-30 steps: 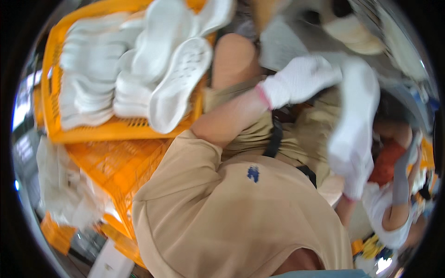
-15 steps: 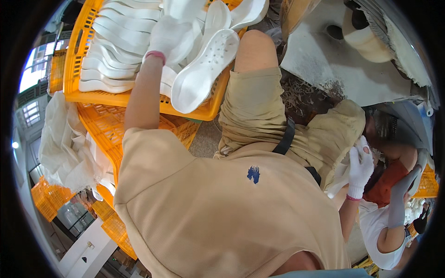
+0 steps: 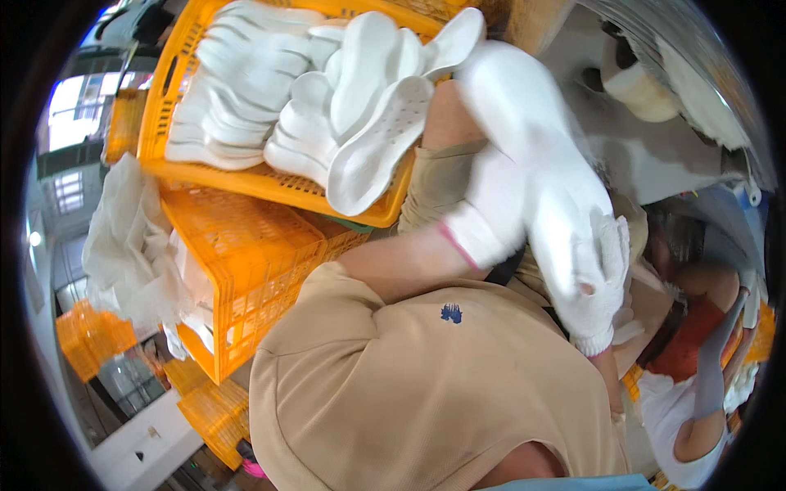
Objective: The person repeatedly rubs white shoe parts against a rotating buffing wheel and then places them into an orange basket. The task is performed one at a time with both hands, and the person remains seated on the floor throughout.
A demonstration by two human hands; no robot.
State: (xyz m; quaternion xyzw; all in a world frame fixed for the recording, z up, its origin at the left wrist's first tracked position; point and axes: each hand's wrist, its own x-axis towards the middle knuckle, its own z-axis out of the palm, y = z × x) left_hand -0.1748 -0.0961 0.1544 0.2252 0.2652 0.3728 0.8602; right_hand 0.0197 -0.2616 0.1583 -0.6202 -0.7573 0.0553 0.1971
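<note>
A white foam shoe sole (image 3: 512, 102), smeared by motion, is held slantwise over my lap. My left hand (image 3: 494, 190), in a white glove with a pink cuff edge, is closed on its middle; the fingers are partly hidden behind the sole. Around the lower end of the sole is my right hand (image 3: 596, 278), gloved in white too, its fingers pressed along the edge. To the left, an orange plastic crate (image 3: 184, 168) holds rows of white shoe soles (image 3: 233, 110). One perforated sole (image 3: 385, 143) lies slanted over the crate's near right corner.
Under the full crate stands another orange crate (image 3: 262, 278), with a whitish plastic sheet (image 3: 123, 245) hanging beside it. At the upper right is a pale machine surface (image 3: 655, 164) with a round hole. A co-worker in a white shirt (image 3: 667, 409) sits close on the right.
My left hand has come from the crate across to the right, bringing a sole over my lap. My right hand has closed on the sole's lower end. The view has shifted slightly.
</note>
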